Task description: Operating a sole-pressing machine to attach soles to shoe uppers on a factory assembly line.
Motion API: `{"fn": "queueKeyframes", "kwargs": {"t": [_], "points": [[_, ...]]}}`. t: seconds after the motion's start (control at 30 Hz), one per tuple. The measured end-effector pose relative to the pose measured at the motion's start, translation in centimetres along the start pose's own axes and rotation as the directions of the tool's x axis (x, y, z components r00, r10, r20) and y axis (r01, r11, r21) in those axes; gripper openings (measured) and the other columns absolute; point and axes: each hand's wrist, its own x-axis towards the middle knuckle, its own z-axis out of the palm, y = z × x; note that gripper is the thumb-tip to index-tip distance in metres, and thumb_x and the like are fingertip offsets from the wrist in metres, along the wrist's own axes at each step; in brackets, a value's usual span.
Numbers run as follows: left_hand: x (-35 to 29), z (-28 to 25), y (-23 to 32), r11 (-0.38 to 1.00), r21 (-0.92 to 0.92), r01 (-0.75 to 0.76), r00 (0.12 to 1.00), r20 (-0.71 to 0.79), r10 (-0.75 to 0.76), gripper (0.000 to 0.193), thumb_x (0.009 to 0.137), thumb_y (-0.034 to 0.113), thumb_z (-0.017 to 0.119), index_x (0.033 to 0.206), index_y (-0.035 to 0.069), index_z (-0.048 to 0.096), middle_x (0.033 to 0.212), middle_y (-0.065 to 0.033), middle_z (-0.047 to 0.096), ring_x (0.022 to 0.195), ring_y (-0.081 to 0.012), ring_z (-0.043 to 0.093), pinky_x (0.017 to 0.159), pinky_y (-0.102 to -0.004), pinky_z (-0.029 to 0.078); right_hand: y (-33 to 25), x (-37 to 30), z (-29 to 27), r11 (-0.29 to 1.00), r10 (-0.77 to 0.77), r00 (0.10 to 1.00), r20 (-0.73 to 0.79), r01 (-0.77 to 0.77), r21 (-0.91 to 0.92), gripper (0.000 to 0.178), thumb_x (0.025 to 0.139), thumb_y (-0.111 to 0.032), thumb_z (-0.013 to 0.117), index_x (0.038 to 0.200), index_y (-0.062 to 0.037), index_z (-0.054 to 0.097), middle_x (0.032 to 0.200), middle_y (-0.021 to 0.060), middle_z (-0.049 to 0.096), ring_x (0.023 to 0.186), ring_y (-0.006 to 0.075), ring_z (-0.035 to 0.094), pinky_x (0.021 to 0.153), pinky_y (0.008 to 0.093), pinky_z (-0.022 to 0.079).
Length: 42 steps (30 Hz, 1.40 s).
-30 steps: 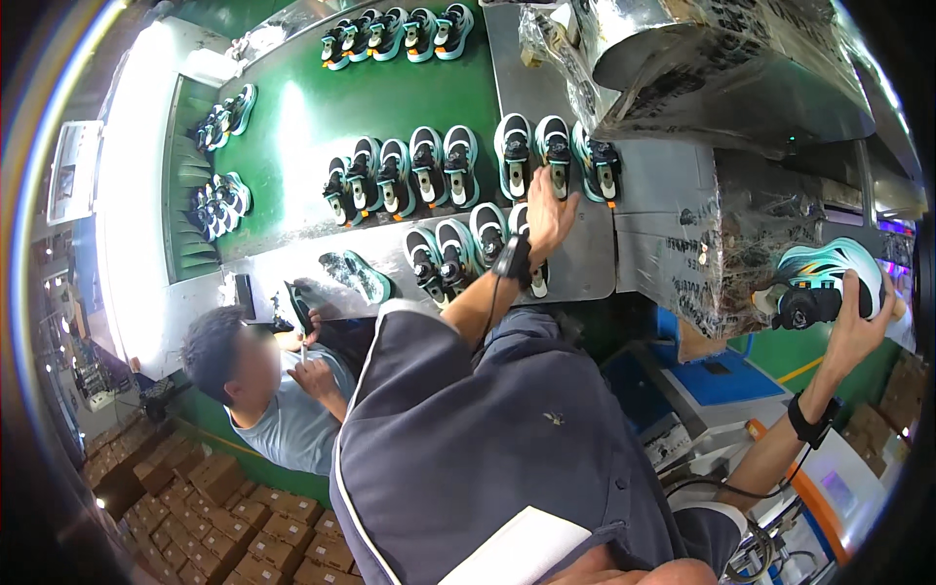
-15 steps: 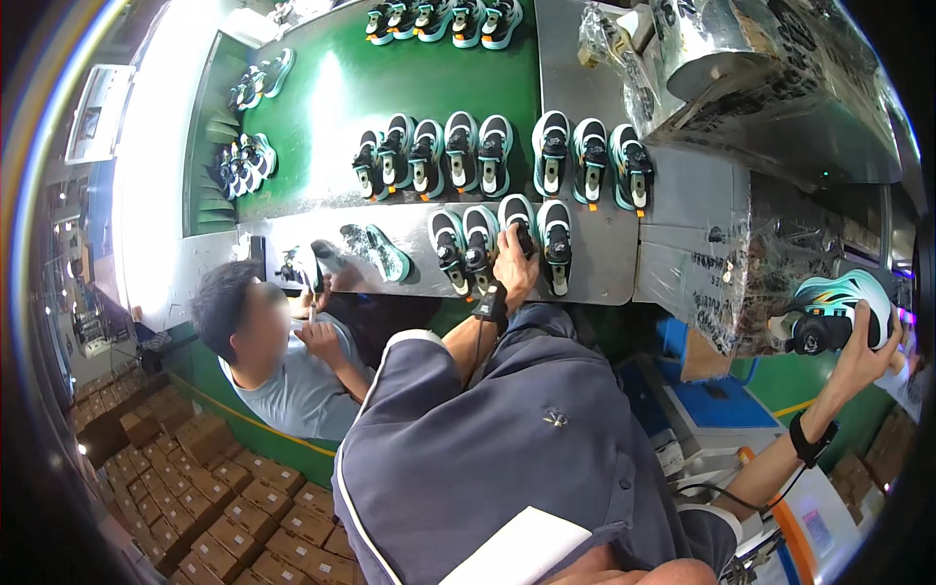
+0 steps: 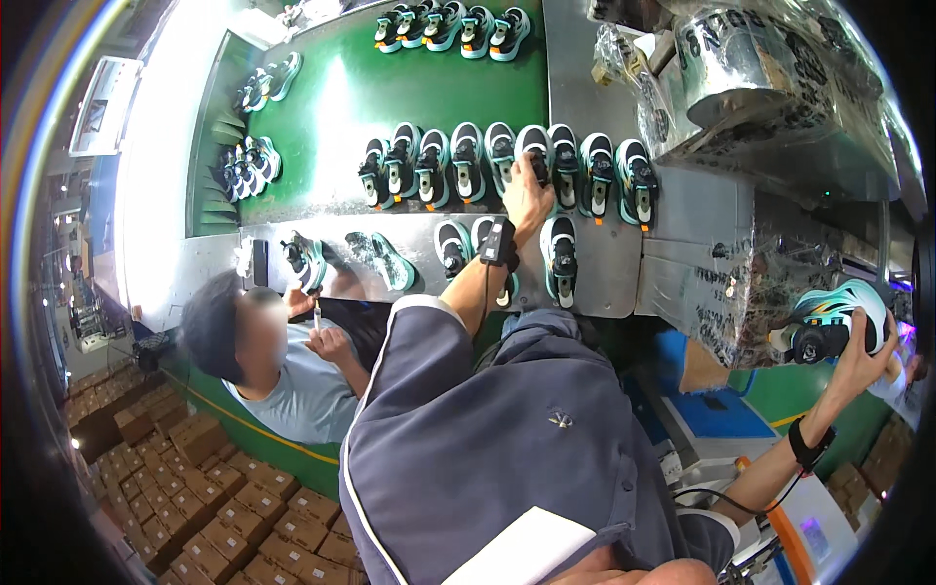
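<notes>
My left hand reaches over the metal table edge, its fingers closed on the black and white shoe with a mint sole. That shoe stands in the farther row, between its neighbours. Out at the far right, my right hand grips another sneaker, turned so its mint-green sole side shows, near a wrapped machine. In the nearer row stand a shoe to the left, one partly covered by my left forearm, and a single shoe to the right.
Several shoes stand on the green conveyor. At the left, a co-worker holds a small tool near a shoe; a loose mint sole lies nearby. Plastic-wrapped equipment rises at the right. Brown cartons cover the lower-left floor.
My left hand has moved away from me, carrying its shoe from the nearer row into the farther row. My right hand keeps its shoe at almost the same place. The co-worker's hands shifted slightly.
</notes>
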Motion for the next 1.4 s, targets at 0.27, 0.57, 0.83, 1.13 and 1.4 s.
{"fn": "queueKeyframes", "kwargs": {"t": [0.27, 0.57, 0.83, 1.13, 1.4], "points": [[3.6, -0.2, 0.2, 0.999, -0.053, -0.009, 0.999, 0.049, 0.011, 0.054, 0.072, 0.012, 0.064, 0.122, 0.006, 0.044, 0.11, -0.0256, 0.059, 0.098, -0.0445, 0.06, 0.085, -0.0476, 0.05, 0.3, -0.7, -0.6, 0.998, -0.024, 0.995, -0.093, 0.019, -0.052, 0.045, 0.084, -0.014, 0.074, 0.121, 0.004, 0.058, 0.121, 0.0126, 0.059, 0.106, 0.0194, 0.056, 0.092, 0.0327, 0.047], [7.5, 0.5, -2.8, 0.979, -0.121, 0.165, 0.986, 0.015, -0.165, 0.06, 0.072, 0.026, 0.073, 0.116, -0.005, 0.048, 0.101, -0.0288, 0.064, 0.094, -0.0417, 0.064, 0.084, -0.0462, 0.051, 0.0, -0.2, 0.2, 1.0, 0.003, 1.0, -0.031, -0.004, -0.022, 0.042, 0.083, -0.013, 0.075, 0.118, 0.002, 0.059, 0.118, 0.0115, 0.058, 0.105, 0.0202, 0.055, 0.094, 0.0324, 0.045], [5.5, 1.9, -4.2, 0.947, 0.321, 0.01, 0.999, 0.041, -0.024, 0.044, 0.075, 0.017, 0.067, 0.105, -0.003, 0.042, 0.101, -0.0271, 0.058, 0.086, -0.0457, 0.064, 0.073, -0.0505, 0.053, 2.7, -1.5, -1.6, 0.997, -0.021, 1.0, -0.02, 0.022, 0.07, 0.039, 0.086, -0.013, 0.072, 0.118, 0.0029, 0.058, 0.12, 0.0116, 0.059, 0.107, 0.0184, 0.056, 0.094, 0.0304, 0.046], [6.2, -0.6, 1.3, 0.829, 0.268, -0.491, 0.871, 0.185, 0.456, 0.054, 0.071, 0.026, 0.078, 0.117, 0.007, 0.058, 0.129, -0.0194, 0.05, 0.111, -0.0415, 0.056, 0.091, -0.0456, 0.049, 2.1, -1.8, -1.3, 0.985, 0.088, 0.995, -0.043, -0.081, 0.152, 0.039, 0.085, -0.012, 0.073, 0.118, 0.0038, 0.058, 0.112, 0.0113, 0.063, 0.1, 0.0187, 0.06, 0.089, 0.0307, 0.048], [11.9, 3.4, -1.1, 0.688, -0.056, -0.724, 0.519, 0.613, 0.596, 0.037, 0.079, 0.013, 0.07, 0.115, 0.006, 0.064, 0.114, -0.0146, 0.065, 0.101, -0.0315, 0.064, 0.089, -0.0384, 0.052, 2.2, -0.7, -0.8, 0.996, -0.073, 0.997, 0.015, 0.072, 0.057, 0.038, 0.086, -0.007, 0.069, 0.119, 0.0064, 0.056, 0.132, 0.0129, 0.054, 0.117, 0.0198, 0.052, 0.095, 0.0305, 0.045]]}}
